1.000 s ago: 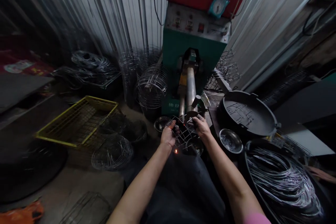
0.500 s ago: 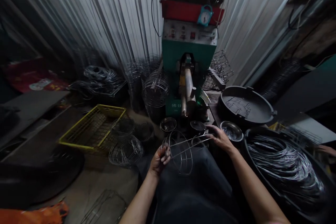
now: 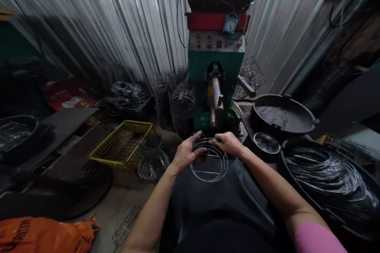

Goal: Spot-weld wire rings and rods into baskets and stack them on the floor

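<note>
A round wire frame (image 3: 209, 172) of thin metal rings and cross wires is held over the dark apron, in front of the green machine (image 3: 198, 67). My left hand (image 3: 187, 151) is at its left rim, thumb and fingers curved around the wire. At the upper right rim, my right hand (image 3: 228, 143) has its fingers closed on the wire. The machine's metal electrode arms (image 3: 216, 97) stand just beyond both hands.
At left are a yellow wire basket (image 3: 118, 161), stacked wire baskets (image 3: 154, 165) and an orange bag (image 3: 47, 235). On the right stand a small bowl of metal pieces (image 3: 266, 143), a round black tray (image 3: 297, 120) and a tub of wire rings (image 3: 329, 178).
Both hands have moved up towards the machine and closer together. The wire frame has turned, so its rings now face the camera. The camera view has shifted left.
</note>
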`<move>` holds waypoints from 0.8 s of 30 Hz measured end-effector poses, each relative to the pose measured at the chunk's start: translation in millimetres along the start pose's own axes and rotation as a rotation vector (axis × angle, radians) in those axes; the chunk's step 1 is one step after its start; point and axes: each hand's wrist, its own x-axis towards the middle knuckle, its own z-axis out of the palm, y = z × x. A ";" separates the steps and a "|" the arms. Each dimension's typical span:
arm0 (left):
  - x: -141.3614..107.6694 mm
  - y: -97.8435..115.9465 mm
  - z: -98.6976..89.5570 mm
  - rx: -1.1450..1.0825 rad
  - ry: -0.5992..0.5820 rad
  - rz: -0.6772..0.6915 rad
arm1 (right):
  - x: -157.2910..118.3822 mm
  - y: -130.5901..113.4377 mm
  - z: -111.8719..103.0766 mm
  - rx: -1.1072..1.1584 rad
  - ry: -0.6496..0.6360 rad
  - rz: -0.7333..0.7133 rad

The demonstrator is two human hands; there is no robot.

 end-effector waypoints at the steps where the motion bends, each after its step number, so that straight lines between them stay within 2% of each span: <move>1: 3.8 6.4 10.8 -0.001 -0.051 -0.009 | 1.6 -2.1 -2.8 0.040 -0.024 0.015; 4: 16.5 14.6 28.4 0.004 -0.130 -0.022 | 0.4 -0.8 -20.6 0.296 -0.165 0.041; 6: 24.8 13.7 27.8 0.005 -0.136 -0.035 | -5.3 5.4 -33.3 0.529 -0.265 0.059; 9: 34.8 8.4 18.3 0.007 -0.138 -0.064 | -17.5 18.4 -38.6 0.801 -0.288 0.125; 13: 39.7 -2.8 6.3 0.016 -0.160 -0.137 | -30.1 33.1 -14.5 1.025 -0.301 0.213; 16: 38.2 -14.5 -4.0 0.045 -0.174 -0.188 | -34.3 35.8 10.9 1.087 -0.321 0.286; 20: 34.0 -32.1 -22.2 0.143 -0.177 -0.222 | -35.0 31.4 34.2 1.043 -0.268 0.361; 24: 31.8 -44.4 -33.2 0.205 -0.152 -0.219 | -35.1 31.8 45.5 0.921 -0.202 0.401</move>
